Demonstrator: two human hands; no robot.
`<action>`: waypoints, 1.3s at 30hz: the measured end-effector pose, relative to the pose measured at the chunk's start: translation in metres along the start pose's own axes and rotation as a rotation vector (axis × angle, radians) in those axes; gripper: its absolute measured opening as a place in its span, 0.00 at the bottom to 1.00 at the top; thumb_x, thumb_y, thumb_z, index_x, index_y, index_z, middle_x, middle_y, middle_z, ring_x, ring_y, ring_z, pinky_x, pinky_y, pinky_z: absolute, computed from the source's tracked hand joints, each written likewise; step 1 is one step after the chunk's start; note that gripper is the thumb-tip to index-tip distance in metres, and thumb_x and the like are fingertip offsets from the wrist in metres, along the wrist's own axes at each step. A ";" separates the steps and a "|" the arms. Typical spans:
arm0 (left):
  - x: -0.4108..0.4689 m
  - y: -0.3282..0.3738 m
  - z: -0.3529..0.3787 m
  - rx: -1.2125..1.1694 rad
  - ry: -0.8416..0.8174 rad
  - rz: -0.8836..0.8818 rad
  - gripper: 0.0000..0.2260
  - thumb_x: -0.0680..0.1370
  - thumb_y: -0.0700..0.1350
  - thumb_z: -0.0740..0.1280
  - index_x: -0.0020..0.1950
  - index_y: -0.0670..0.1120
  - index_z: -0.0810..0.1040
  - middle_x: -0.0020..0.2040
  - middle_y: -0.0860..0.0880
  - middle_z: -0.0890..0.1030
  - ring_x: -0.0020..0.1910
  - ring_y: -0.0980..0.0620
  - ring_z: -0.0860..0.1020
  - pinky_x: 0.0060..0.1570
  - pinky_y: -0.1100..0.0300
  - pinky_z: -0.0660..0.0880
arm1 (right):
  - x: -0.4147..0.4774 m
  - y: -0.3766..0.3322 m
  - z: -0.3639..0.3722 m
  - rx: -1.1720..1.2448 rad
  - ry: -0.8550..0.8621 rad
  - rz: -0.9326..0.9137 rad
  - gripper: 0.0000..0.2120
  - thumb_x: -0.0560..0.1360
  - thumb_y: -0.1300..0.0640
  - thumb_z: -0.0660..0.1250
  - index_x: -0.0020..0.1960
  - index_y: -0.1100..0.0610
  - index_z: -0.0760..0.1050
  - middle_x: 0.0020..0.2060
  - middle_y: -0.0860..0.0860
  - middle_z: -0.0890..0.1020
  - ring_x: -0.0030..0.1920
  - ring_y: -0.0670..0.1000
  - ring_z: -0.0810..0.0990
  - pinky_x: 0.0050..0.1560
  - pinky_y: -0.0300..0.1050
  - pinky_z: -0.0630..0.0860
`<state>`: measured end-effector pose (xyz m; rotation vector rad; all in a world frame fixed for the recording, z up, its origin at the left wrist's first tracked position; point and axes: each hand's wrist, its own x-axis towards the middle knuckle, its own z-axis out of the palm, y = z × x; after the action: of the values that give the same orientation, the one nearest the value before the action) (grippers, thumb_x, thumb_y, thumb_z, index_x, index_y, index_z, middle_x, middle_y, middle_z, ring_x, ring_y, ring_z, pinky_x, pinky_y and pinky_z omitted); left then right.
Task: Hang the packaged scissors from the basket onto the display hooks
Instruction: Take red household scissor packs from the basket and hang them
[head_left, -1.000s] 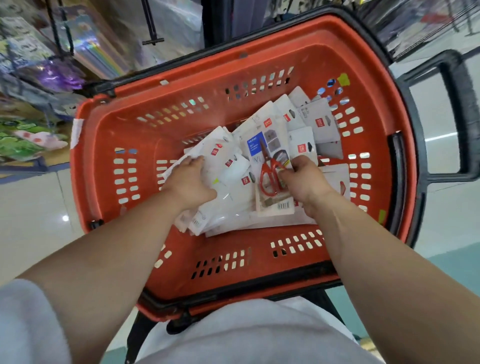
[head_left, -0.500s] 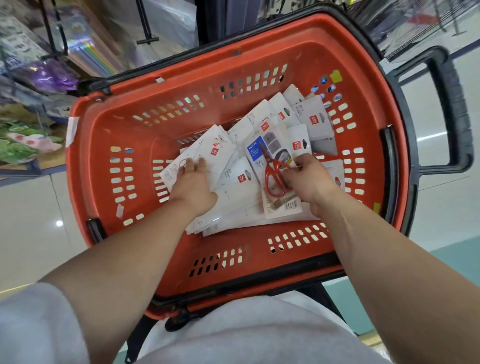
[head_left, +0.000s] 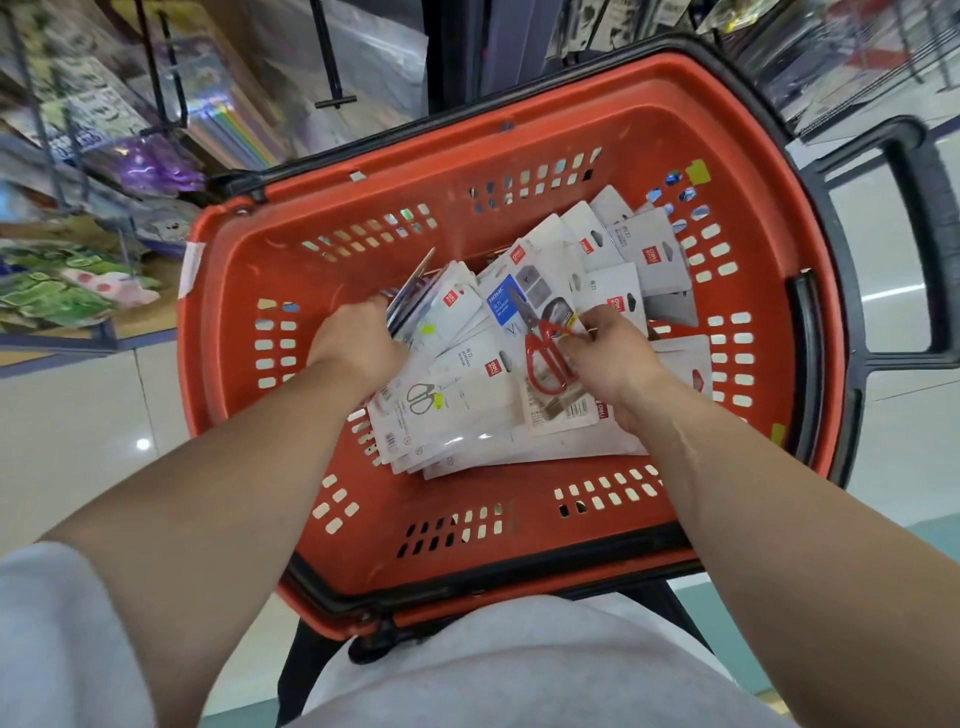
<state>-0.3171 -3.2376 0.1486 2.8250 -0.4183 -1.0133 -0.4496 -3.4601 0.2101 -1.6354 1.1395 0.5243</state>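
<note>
Currently, head view, item by item.

- Basket (head_left: 363, 197): orange, slotted walls, directly under both your hands.
- Packs (head_left: 467, 410): white cards, loosely fanned on the basket floor, lying between your two sets of fingers and beyond them. Every pack in view is inside the basket.
- Left hand (head_left: 358, 338): knuckles up, fingers curled down into the left edge of the packs, gripping a sheaf that stands tilted on edge just past your fingertips. The fingertips themselves are hidden.
- Right hand (head_left: 613, 358): thumb and fingers (head_left: 576, 332) pinching the red pack (head_left: 545, 364) at its right edge, beside the scissor handles. The red pack lies on top of the others, just left of these fingers, touching them.
- Hooks (head_left: 332, 78): black rods, well beyond your fingers, past the basket's far rim. You cannot tell from here whether they are free.
- Progress, as a judgement: you are at the sorting and picking stage. No pack is out of the basket and none is seen hung. Lifting, carrying and hooking are all left for the whole lot.
</note>
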 end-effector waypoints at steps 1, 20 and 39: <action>0.004 0.002 0.003 0.017 -0.023 -0.002 0.15 0.78 0.47 0.71 0.63 0.43 0.78 0.57 0.39 0.84 0.56 0.36 0.82 0.52 0.49 0.78 | 0.002 0.001 0.001 -0.001 0.004 -0.001 0.15 0.84 0.55 0.63 0.70 0.53 0.70 0.58 0.52 0.82 0.57 0.54 0.84 0.46 0.45 0.79; -0.046 -0.007 -0.059 -0.322 -0.011 -0.012 0.14 0.81 0.43 0.71 0.67 0.48 0.78 0.63 0.48 0.83 0.60 0.45 0.81 0.59 0.48 0.78 | -0.018 -0.007 -0.016 0.030 -0.005 -0.069 0.08 0.84 0.56 0.64 0.63 0.53 0.73 0.50 0.49 0.84 0.47 0.47 0.85 0.38 0.40 0.77; -0.134 0.050 -0.021 -1.578 0.064 -0.273 0.12 0.82 0.35 0.69 0.57 0.51 0.83 0.49 0.53 0.89 0.47 0.55 0.87 0.48 0.60 0.80 | -0.083 -0.034 0.014 -0.172 -0.237 -0.446 0.14 0.71 0.49 0.72 0.49 0.42 0.67 0.54 0.51 0.79 0.49 0.52 0.82 0.46 0.50 0.79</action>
<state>-0.4143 -3.2462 0.2558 1.4357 0.5791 -0.7012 -0.4549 -3.4123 0.2866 -1.8505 0.5425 0.5159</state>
